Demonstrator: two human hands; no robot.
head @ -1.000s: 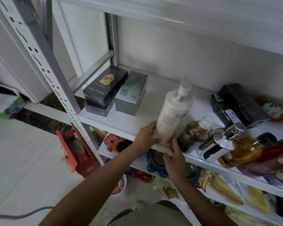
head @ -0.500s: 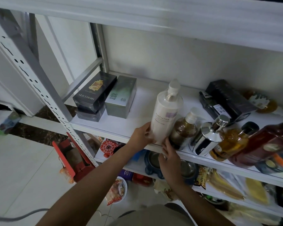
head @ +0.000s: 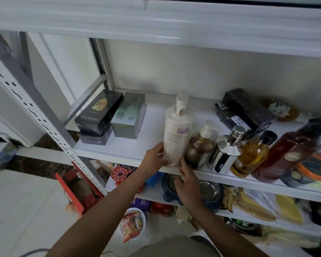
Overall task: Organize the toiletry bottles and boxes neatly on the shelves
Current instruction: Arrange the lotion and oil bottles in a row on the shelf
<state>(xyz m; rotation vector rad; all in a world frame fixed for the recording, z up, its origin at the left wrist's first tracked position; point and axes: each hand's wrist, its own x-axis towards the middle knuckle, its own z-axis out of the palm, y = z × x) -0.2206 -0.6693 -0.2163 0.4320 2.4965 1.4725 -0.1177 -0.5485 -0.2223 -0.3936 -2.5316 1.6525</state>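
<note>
White pump bottle [head: 177,134] stands upright at the front lip of the shelf [head: 137,151], directly ahead of both hands and just above them. Long axis is vertical, pump head up and leaning slightly away from the person.

Left hand [head: 155,158]: comes up from below the shelf edge and grips the bottle's lower left flank, fingers wrapped round it. This hand carries the hold and is the nearer of the two.

Right hand [head: 187,180]: sits lower, back of the hand to the camera. One digit reaches up to touch the bottle's foot on the right side. The other fingers are hidden behind the hand, so I cannot tell whether they are grasping or just steadying.

Just beyond the right hand, the amber pump bottle [head: 199,147] stands touching or nearly touching the white one (the gap is too narrow to judge). The chrome dispenser [head: 223,154] is next along.

Off past the left hand there is a stretch of bare shelf, then the green box [head: 130,115] and the stacked black boxes [head: 98,110].

Judgement: the bottle is being set into the row. The next move turns on keeping the tall axis plumb, since it is top-heavy and close to the edge. A push to the right risks toppling the neighbours.
</note>
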